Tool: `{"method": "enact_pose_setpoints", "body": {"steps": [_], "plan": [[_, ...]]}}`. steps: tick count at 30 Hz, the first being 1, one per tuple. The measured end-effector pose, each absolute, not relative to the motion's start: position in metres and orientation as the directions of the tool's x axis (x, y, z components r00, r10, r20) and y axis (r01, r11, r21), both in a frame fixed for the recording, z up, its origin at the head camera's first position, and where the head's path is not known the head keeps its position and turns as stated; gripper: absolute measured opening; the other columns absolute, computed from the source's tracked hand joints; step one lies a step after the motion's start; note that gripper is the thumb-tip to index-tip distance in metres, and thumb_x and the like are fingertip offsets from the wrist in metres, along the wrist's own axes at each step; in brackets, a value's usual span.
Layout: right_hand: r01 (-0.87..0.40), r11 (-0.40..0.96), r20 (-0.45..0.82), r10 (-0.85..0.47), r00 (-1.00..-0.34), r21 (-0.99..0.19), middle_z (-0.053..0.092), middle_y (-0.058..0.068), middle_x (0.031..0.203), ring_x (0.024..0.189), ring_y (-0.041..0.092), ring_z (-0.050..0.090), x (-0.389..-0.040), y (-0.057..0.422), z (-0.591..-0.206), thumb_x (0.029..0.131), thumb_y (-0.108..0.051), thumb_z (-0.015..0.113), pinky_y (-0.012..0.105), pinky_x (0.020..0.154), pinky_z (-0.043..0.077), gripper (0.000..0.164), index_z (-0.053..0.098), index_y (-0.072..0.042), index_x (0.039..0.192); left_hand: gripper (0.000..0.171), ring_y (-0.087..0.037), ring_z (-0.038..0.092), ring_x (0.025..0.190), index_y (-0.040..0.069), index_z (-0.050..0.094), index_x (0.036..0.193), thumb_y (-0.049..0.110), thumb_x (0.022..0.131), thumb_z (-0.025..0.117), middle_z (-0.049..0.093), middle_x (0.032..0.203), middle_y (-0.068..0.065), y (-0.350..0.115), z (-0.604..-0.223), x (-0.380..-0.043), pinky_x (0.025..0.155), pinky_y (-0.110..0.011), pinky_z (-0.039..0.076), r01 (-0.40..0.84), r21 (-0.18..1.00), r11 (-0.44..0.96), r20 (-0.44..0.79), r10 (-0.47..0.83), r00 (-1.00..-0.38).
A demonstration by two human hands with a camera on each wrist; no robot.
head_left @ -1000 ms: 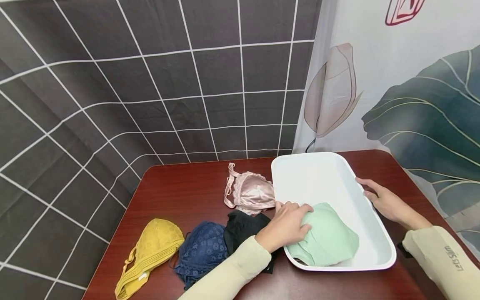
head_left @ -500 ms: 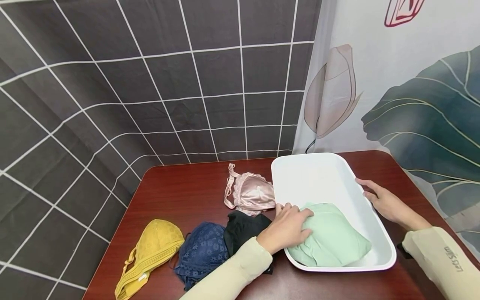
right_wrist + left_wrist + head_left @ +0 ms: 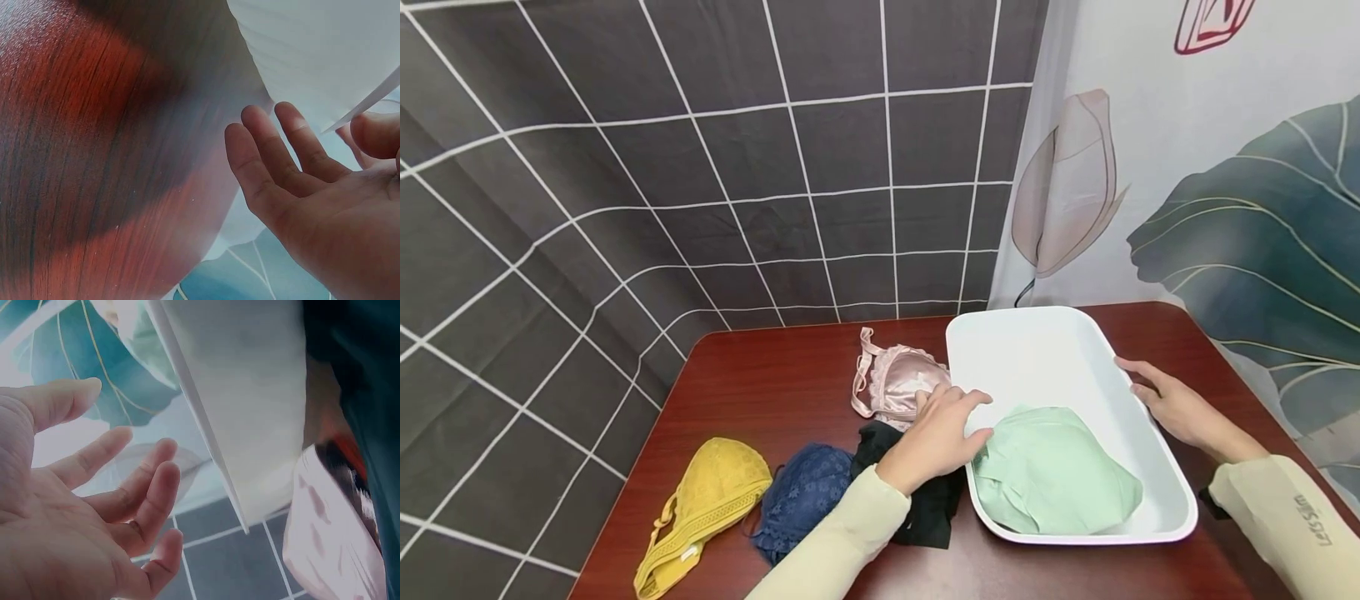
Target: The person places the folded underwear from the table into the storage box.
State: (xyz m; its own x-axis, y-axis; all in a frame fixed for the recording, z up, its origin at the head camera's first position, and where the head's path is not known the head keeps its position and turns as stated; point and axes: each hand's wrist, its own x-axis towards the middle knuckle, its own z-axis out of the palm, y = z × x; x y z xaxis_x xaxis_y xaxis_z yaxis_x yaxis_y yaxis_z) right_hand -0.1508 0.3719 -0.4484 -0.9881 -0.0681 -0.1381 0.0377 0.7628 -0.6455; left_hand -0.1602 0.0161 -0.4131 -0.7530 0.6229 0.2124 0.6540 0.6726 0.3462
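A smooth mint-green bra (image 3: pixel 1056 475) lies folded in the near end of the white tray (image 3: pixel 1022 342). My left hand (image 3: pixel 936 437) hovers with loosely spread fingers at the tray's left rim, over a black bra (image 3: pixel 928 517), and holds nothing. Its thumb tip overlaps the edge of the mint bra in the head view. A pink satin bra (image 3: pixel 910 379) with lace trim lies just beyond that hand, against the tray's left side. At the right rim, my right hand (image 3: pixel 1176 408) rests with extended fingers along the outer wall and the thumb near the edge.
To the left lie a navy lace bra (image 3: pixel 808 500) and a yellow bra (image 3: pixel 718 483) on the red-brown table (image 3: pixel 767 383). A dark curtain (image 3: pixel 842 150) with white grid lines hangs behind, and a leaf-patterned curtain (image 3: pixel 1247 217) at the right.
My left hand has let go of the mint bra and moved left, off the tray. The mint bra has spread rightward in the tray. My right hand stays at the rim.
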Motion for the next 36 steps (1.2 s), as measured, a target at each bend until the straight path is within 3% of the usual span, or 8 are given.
{"method": "enact_pose_setpoints", "body": {"steps": [4, 11, 17, 23, 29, 36], "plan": [[0.036, 0.766, -0.136, -0.067, -0.988, -0.642, 0.032, 0.038, 0.135, 0.107, 0.053, 0.049, -0.151, 0.372, -0.449, 0.101, -0.02, 0.043, 0.052, 0.076, 0.05, 0.055, 0.021, 0.001, 0.147, 0.038, -0.016, 0.049, 0.1, 0.021, 0.06, 0.123, 0.032, 0.087, 0.066, 0.062, 0.105, 0.0, 0.008, -0.413, -0.165, 0.077, -0.033, 0.031, 0.645, 0.366, 0.671, 0.219, 0.611, -0.76], [0.029, 0.772, -0.127, -0.068, -0.99, -0.635, 0.031, 0.04, 0.134, 0.107, 0.054, 0.049, -0.151, 0.373, -0.449, 0.101, -0.018, 0.043, 0.053, 0.076, 0.049, 0.054, 0.022, 0.002, 0.146, 0.038, -0.02, 0.05, 0.11, 0.018, 0.06, 0.124, 0.031, 0.088, 0.066, 0.061, 0.116, 0.002, -0.006, -0.413, -0.173, 0.084, -0.041, 0.034, 0.618, 0.392, 0.681, 0.23, 0.578, -0.783], [0.015, 0.779, -0.111, -0.071, -0.991, -0.627, 0.032, 0.041, 0.133, 0.105, 0.054, 0.049, -0.15, 0.374, -0.448, 0.1, -0.014, 0.044, 0.055, 0.076, 0.049, 0.052, 0.023, 0.004, 0.145, 0.037, -0.019, 0.051, 0.109, 0.017, 0.061, 0.121, 0.03, 0.087, 0.066, 0.063, 0.112, 0.0, -0.015, -0.415, -0.18, 0.085, -0.043, 0.033, 0.601, 0.416, 0.683, 0.23, 0.56, -0.796], [0.019, 0.781, -0.112, -0.065, -0.992, -0.625, 0.032, 0.04, 0.133, 0.106, 0.054, 0.049, -0.15, 0.374, -0.448, 0.1, -0.014, 0.044, 0.054, 0.076, 0.049, 0.053, 0.023, 0.003, 0.146, 0.037, -0.023, 0.049, 0.118, 0.014, 0.061, 0.122, 0.028, 0.088, 0.066, 0.061, 0.118, -0.001, -0.025, -0.416, -0.191, 0.095, -0.054, 0.029, 0.563, 0.473, 0.678, 0.218, 0.529, -0.82], [0.02, 0.777, -0.111, -0.065, -0.992, -0.63, 0.031, 0.04, 0.134, 0.107, 0.054, 0.048, -0.151, 0.372, -0.449, 0.1, -0.014, 0.044, 0.054, 0.076, 0.049, 0.053, 0.023, 0.002, 0.146, 0.036, -0.022, 0.055, 0.106, 0.015, 0.059, 0.123, 0.024, 0.089, 0.065, 0.061, 0.115, -0.005, -0.04, -0.421, -0.204, 0.088, -0.048, 0.036, 0.513, 0.531, 0.675, 0.177, 0.503, -0.846], [0.008, 0.77, -0.105, -0.076, -0.992, -0.638, 0.032, 0.04, 0.134, 0.107, 0.054, 0.049, -0.151, 0.371, -0.449, 0.1, -0.014, 0.044, 0.053, 0.075, 0.05, 0.053, 0.023, 0.003, 0.146, 0.039, -0.025, 0.051, 0.113, 0.014, 0.06, 0.124, 0.028, 0.089, 0.065, 0.062, 0.117, -0.004, -0.056, -0.427, -0.216, 0.094, -0.061, 0.024, 0.4, 0.56, 0.726, 0.124, 0.404, -0.906]]}}
